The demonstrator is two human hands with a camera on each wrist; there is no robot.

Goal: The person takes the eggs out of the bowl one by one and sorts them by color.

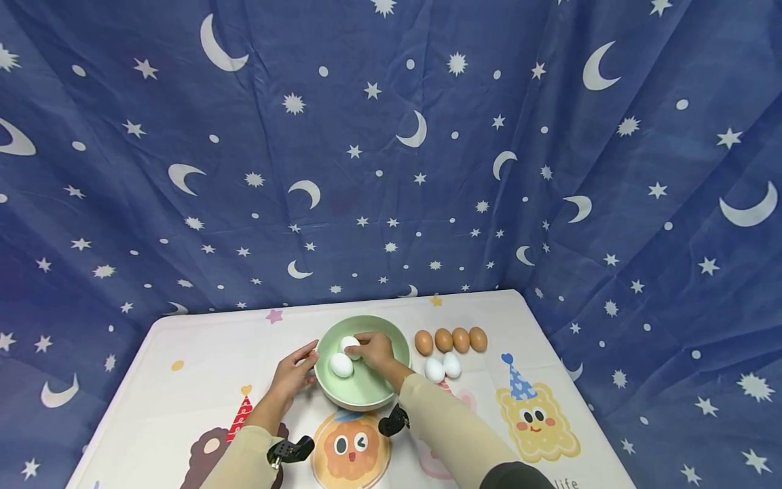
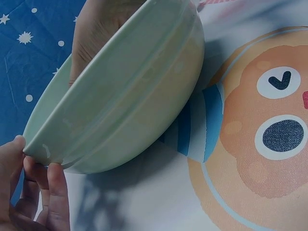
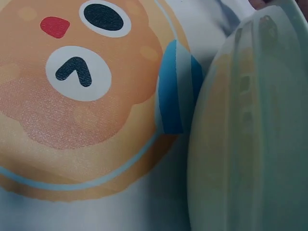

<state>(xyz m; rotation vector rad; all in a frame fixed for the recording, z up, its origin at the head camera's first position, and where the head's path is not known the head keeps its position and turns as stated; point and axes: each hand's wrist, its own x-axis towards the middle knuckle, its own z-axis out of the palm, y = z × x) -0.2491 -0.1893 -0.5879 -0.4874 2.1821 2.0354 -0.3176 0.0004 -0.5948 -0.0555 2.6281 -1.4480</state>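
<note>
A pale green bowl (image 1: 364, 390) stands on the table. Inside it are two white eggs; one egg (image 1: 349, 343) is between the thumb and fingers of my right hand (image 1: 375, 351), and the other egg (image 1: 341, 365) lies in front of it. My left hand (image 1: 290, 377) is at the bowl's left rim. In the left wrist view, its thumb (image 2: 17, 142) lies at the rim and its fingertips (image 2: 56, 174) press the outer wall below. The right wrist view catches mainly the bowl's outer side (image 3: 240, 144), with the right hand mostly hidden.
Right of the bowl, a row of several brown eggs (image 1: 444, 341) lies on the table. Two more white eggs (image 1: 434, 370) sit side by side in front of them. The cartoon-printed tablecloth (image 1: 140, 414) reaches back to a blue star-and-moon curtain (image 1: 342, 204).
</note>
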